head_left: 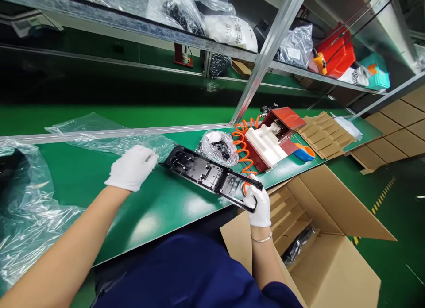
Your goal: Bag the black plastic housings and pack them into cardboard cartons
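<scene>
A long black plastic panel [202,171] with moulded slots lies across the green table [149,210]. My right hand [259,205], in a white glove, grips the panel's near right end at the table's edge. My left hand [132,167], also gloved, rests on the table near a clear plastic bag [109,137], a little left of the panel's far end; whether it pinches the bag I cannot tell.
A small clear bag of black parts [219,148], an orange coiled hose [244,146], a red and white fixture [272,140] and stacked cardboard dividers [323,133] sit behind. An open cardboard box [318,250] stands on the floor at right. Crumpled plastic [23,219] lies at left.
</scene>
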`<action>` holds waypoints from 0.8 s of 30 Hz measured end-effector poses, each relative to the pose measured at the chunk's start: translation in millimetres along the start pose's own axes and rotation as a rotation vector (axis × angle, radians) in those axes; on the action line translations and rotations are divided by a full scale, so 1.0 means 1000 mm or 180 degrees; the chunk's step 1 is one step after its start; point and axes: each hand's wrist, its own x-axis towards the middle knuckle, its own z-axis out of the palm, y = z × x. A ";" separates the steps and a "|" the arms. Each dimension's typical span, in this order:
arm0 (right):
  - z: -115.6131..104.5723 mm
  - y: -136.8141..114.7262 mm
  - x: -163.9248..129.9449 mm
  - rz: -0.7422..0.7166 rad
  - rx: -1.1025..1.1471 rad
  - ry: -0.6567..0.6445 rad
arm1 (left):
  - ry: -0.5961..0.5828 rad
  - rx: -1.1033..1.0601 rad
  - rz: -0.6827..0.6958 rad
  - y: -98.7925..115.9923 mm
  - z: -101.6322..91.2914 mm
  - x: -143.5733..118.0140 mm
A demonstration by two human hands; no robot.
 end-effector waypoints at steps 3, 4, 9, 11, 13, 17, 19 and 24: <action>0.002 0.003 -0.001 -0.0047 0.0005 -0.0030 | -0.0414 -0.0228 0.0151 -0.006 0.009 0.002; 0.004 0.004 -0.002 -0.0037 -0.0014 -0.0062 | -0.0417 -0.0301 0.0145 -0.007 0.013 0.003; 0.013 0.009 -0.006 0.0010 -0.0019 -0.0098 | -0.0105 -0.0500 0.0109 -0.009 0.023 0.005; 0.017 0.010 -0.007 0.0005 -0.0061 -0.0139 | -0.0071 -0.0612 0.0317 -0.007 0.023 0.003; 0.022 0.012 -0.007 0.0013 -0.0089 -0.0195 | -0.0062 -0.0724 0.0548 0.000 0.023 -0.002; 0.034 0.021 -0.009 0.0002 0.0024 -0.0221 | -0.0391 -0.0888 0.1031 0.025 0.025 -0.019; 0.042 0.027 -0.011 0.0038 0.0069 -0.0299 | -0.0488 -0.0871 0.1282 0.041 0.026 -0.027; 0.064 0.041 -0.014 0.0253 -0.0061 -0.0620 | -0.0365 -0.0705 0.1657 0.075 0.025 -0.041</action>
